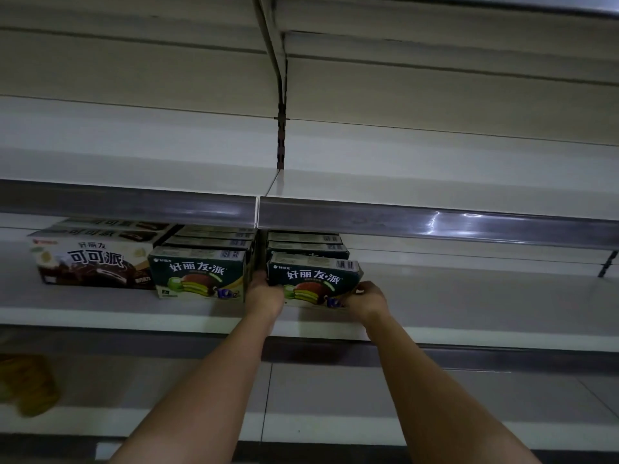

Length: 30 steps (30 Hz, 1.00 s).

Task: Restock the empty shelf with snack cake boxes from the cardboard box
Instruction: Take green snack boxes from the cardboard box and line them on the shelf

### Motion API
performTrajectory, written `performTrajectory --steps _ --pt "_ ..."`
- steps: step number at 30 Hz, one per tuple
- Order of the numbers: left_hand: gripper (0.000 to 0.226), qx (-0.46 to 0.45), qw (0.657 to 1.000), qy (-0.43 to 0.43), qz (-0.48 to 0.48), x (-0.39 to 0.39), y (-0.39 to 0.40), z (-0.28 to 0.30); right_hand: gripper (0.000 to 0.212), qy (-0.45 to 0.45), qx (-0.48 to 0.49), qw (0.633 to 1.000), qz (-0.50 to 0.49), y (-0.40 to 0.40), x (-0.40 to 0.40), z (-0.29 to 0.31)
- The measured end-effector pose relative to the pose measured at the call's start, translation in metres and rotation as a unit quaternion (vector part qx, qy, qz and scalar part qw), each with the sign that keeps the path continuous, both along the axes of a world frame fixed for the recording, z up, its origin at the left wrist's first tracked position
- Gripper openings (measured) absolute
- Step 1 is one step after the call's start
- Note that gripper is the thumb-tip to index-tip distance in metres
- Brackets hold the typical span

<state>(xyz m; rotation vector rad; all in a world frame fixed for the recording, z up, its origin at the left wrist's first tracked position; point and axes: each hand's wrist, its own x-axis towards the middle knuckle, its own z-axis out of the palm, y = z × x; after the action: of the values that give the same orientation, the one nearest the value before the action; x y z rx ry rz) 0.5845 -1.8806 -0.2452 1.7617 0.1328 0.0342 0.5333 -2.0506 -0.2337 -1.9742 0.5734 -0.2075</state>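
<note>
Two bare forearms reach up and forward from the bottom of the view. The left hand (264, 291) has its grip on the left end of a dark green rectangular cardboard snack cake box (313, 279), fingers slipped into the narrow gap beside it; the right hand (366, 298) holds the right end, thumb and fingers curled round the lower corner. Gripping both ends this way likely keeps the box square while it is seated.

That held box sits on the pale grey metal shelf (469, 296), at the front of a short row: two more green boxes (306, 244) stand directly behind it, tops and barcodes showing. Just left of the held box stands another row of the same green boxes (199, 274), fronts facing out so the labels read from the aisle. Further left of it are brown-and-white cocoa cake boxes (90, 262), also faced forward.

Right of the held box the shelf runs bare. Above it hangs a glossy grey price rail (418, 217), and beyond that a higher shelf level (435, 182) holds nothing. The supply carton is not in view.
</note>
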Motion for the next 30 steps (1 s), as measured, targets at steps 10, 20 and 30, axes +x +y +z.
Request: performTrajectory --steps 10,20,30 --pt "0.042 0.019 1.0 0.013 0.01 -0.014 -0.006 0.01 0.071 0.016 0.036 0.999 0.016 -0.006 -0.015 0.012" --pt "0.036 0.028 0.999 0.01 0.019 -0.043 0.001 0.015 0.061 0.021 0.017 0.999 0.043 -0.003 -0.041 0.008" --pt "0.023 0.094 0.994 -0.038 -0.042 -0.08 0.012 0.014 0.06 -0.016 0.019 1.0 0.014 0.008 -0.093 0.014"
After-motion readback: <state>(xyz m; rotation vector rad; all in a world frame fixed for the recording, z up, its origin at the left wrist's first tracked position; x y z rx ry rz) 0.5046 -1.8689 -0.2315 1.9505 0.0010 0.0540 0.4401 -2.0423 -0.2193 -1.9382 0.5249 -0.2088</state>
